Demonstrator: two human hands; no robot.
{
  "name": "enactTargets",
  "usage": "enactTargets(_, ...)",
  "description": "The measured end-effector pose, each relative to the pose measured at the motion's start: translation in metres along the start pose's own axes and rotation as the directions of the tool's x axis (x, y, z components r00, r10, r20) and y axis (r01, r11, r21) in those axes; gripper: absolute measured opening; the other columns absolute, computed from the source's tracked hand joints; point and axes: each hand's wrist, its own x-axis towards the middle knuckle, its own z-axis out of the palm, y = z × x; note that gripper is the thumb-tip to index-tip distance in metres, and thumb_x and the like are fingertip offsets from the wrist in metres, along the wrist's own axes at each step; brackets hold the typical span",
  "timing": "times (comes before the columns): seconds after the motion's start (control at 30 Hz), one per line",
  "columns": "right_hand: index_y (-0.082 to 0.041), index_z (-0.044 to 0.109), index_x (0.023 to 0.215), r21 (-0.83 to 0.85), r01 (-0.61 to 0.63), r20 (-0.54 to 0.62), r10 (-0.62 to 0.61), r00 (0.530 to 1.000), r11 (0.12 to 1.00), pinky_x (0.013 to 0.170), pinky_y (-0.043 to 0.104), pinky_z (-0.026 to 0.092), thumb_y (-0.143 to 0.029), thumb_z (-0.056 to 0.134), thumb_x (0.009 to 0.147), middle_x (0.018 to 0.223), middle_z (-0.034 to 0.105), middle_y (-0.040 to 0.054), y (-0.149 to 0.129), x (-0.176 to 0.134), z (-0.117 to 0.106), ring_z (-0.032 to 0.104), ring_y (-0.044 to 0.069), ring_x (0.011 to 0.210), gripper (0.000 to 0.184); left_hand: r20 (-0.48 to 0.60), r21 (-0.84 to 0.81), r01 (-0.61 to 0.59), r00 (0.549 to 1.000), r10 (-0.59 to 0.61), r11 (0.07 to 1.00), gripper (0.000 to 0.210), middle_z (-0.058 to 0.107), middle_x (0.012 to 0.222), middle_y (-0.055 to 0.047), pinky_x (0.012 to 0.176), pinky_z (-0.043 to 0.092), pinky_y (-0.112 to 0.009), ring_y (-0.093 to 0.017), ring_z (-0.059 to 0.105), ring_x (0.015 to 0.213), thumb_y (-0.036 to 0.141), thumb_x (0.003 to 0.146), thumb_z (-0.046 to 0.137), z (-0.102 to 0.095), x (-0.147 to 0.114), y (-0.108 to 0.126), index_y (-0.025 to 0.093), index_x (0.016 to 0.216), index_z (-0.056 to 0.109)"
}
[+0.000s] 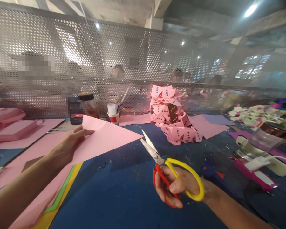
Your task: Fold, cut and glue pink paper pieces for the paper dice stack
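Both forearms reach forward, one hand on each side.
The left hand (68, 147) is raised with fingers and thumb pinched together, wrist straight. The right hand (178, 186) sits lower, fingers curled tight in a closed grip, thumb on top.

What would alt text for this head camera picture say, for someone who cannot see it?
A left hand holds up a pink paper triangle while the right hand grips open scissors pointed at its tip, above a blue table. Behind stands a pile of dotted pink cutouts.
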Motion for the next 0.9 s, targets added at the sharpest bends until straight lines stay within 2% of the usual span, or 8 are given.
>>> enactTargets(0.13, -0.013, 0.059, 0.103, -0.017, -0.024, -0.022, 0.024, 0.999, 1.000, 0.046, 0.017, 0.036, -0.026, 0.066, 0.075, 0.087, 0.068, 0.0045, -0.004, 0.001, 0.004, 0.054, 0.005, 0.049, 0.032, -0.017, 0.002, -0.025, 1.000, 0.025, 1.000, 0.046, 0.077, 0.083, -0.001, 0.042, 0.059, -0.026, -0.021, 0.072, 0.054, 0.022, 0.064, 0.086, -0.003, 0.003, -0.002, 0.024, 0.104, 0.064)
enactTargets(0.43, -0.011, 0.061, 0.101, -0.027, -0.067, -0.023, 0.067, 0.997, 0.997, 0.046, 0.018, 0.035, -0.024, 0.066, 0.073, 0.082, 0.065, 0.0028, -0.013, 0.001, 0.013, 0.054, 0.005, 0.048, 0.031, 0.012, 0.020, -0.003, 1.000, 0.003, 1.000, 0.059, 0.078, 0.090, -0.002, 0.045, 0.061, -0.029, -0.023, 0.074, 0.059, 0.025, 0.066, 0.085, -0.011, 0.004, 0.000, 0.027, 0.121, 0.064)
enactTargets(0.63, -0.013, 0.060, 0.103, -0.008, -0.089, 0.021, 0.089, 0.996, 0.996, 0.048, 0.018, 0.039, -0.025, 0.069, 0.075, 0.081, 0.065, 0.0006, -0.004, 0.001, 0.007, 0.055, 0.006, 0.048, 0.031, 0.051, -0.004, -0.027, 0.998, 0.027, 1.000, 0.059, 0.078, 0.090, -0.003, 0.046, 0.061, -0.029, -0.022, 0.073, 0.059, 0.021, 0.069, 0.082, -0.017, 0.007, -0.004, 0.028, 0.124, 0.065)
enactTargets(0.9, -0.013, 0.059, 0.102, -0.013, -0.091, 0.041, 0.091, 0.995, 0.996, 0.044, 0.016, 0.033, -0.027, 0.070, 0.075, 0.078, 0.063, -0.0013, -0.002, 0.003, 0.007, 0.054, 0.005, 0.047, 0.032, 0.077, -0.024, -0.018, 0.997, 0.020, 1.000, 0.056, 0.078, 0.094, -0.004, 0.047, 0.062, -0.031, -0.023, 0.074, 0.061, 0.020, 0.072, 0.080, -0.023, 0.009, -0.005, 0.028, 0.126, 0.065)
